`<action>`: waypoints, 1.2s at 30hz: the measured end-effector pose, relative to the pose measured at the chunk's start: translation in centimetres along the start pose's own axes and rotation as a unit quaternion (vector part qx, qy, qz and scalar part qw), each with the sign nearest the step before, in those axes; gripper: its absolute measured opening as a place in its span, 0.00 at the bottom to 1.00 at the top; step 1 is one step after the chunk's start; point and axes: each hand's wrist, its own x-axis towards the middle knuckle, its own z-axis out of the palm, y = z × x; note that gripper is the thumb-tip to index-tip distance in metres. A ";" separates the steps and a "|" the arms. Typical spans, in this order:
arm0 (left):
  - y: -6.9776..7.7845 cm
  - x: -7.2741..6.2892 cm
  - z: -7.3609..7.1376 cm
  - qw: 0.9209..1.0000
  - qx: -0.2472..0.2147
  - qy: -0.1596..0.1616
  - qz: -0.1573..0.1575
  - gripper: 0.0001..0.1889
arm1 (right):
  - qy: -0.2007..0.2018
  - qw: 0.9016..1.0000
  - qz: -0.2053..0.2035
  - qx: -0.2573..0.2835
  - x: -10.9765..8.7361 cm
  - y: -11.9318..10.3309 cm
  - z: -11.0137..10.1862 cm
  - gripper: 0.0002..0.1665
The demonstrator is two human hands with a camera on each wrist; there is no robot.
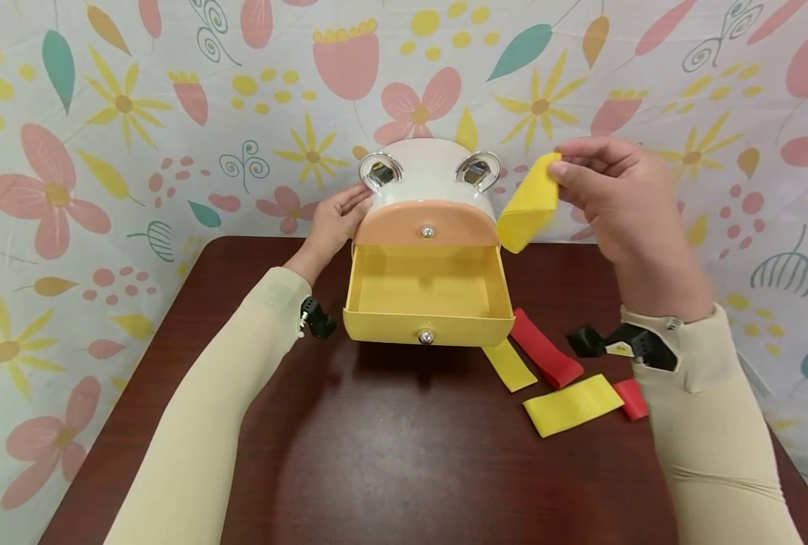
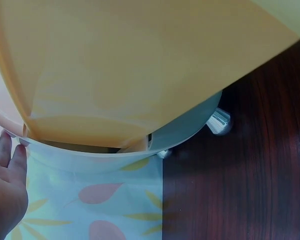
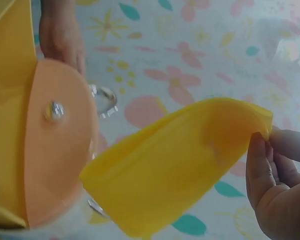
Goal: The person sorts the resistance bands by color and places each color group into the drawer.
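Observation:
A small white drawer box (image 1: 426, 170) with two silver ring shapes on top stands at the back of the table. Its lower yellow drawer (image 1: 427, 329) is pulled out, and nothing shows inside it; the orange upper drawer (image 1: 397, 227) is in. My left hand (image 1: 336, 227) rests against the box's left side, fingertips touching the rim in the left wrist view. Up to the right of the box, my right hand (image 1: 615, 185) pinches one end of a yellow strip (image 3: 175, 170) between thumb and fingers. The strip hangs curved beside the orange drawer front.
Right of the box lie a red strip (image 1: 545, 350), a narrow yellow strip (image 1: 511, 365), a wider yellow strip (image 1: 573, 405) and another red piece (image 1: 632, 399) partly behind the right sleeve. A flower-patterned cloth (image 1: 254, 91) hangs behind the dark wooden table (image 1: 377, 469).

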 end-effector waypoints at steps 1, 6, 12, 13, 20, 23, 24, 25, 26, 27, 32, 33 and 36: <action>0.0 0.0 0.0 1.000 0.000 0.000 -0.001 0.25 | -0.010 1.000 0.002 0.000 0.1 0.2 0.5 0.06; 0.0 0.2 -0.2 1.000 0.004 0.002 -0.006 0.25 | -0.047 0.998 0.028 -0.031 0.3 1.4 2.9 0.07; 0.0 0.3 -0.3 1.000 0.004 0.001 -0.010 0.25 | -0.089 0.992 0.057 -0.070 0.4 3.6 5.6 0.16; 0.1 0.3 -0.3 1.000 0.004 0.001 -0.010 0.25 | -0.093 0.991 0.066 -0.076 0.4 3.9 5.9 0.17; 0.1 0.2 -0.4 1.000 0.000 0.002 -0.006 0.26 | -0.113 0.978 0.121 -0.128 0.6 6.0 7.9 0.07; 0.0 0.2 -0.3 1.000 -0.003 0.002 -0.006 0.26 | -0.118 0.976 0.135 -0.125 0.5 6.8 8.6 0.10; 0.0 0.1 -0.3 1.000 -0.005 0.002 -0.007 0.26 | -0.118 0.976 0.141 -0.119 0.6 7.0 8.8 0.11; 0.0 0.1 -0.3 1.000 -0.006 0.001 -0.007 0.26 | -0.121 0.975 0.145 -0.115 0.5 7.3 9.0 0.11; -0.1 0.1 -0.3 1.000 -0.005 0.001 -0.008 0.26 | -0.121 0.975 0.149 -0.114 0.5 7.5 9.2 0.11; -0.1 0.1 -0.3 1.000 -0.004 0.002 -0.008 0.26 | -0.123 0.974 0.152 -0.113 0.5 7.7 9.4 0.12; -0.1 0.1 -0.4 1.000 0.001 0.003 -0.005 0.26 | -0.143 0.969 0.160 -0.123 0.3 8.6 10.4 0.16; 0.0 0.1 -0.4 1.000 0.002 0.004 -0.004 0.26 | -0.148 0.968 0.161 -0.124 0.3 8.7 10.6 0.17; 0.0 0.1 -0.5 1.000 0.003 0.004 -0.004 0.26 | -0.161 0.966 0.160 -0.127 0.2 9.3 11.2 0.17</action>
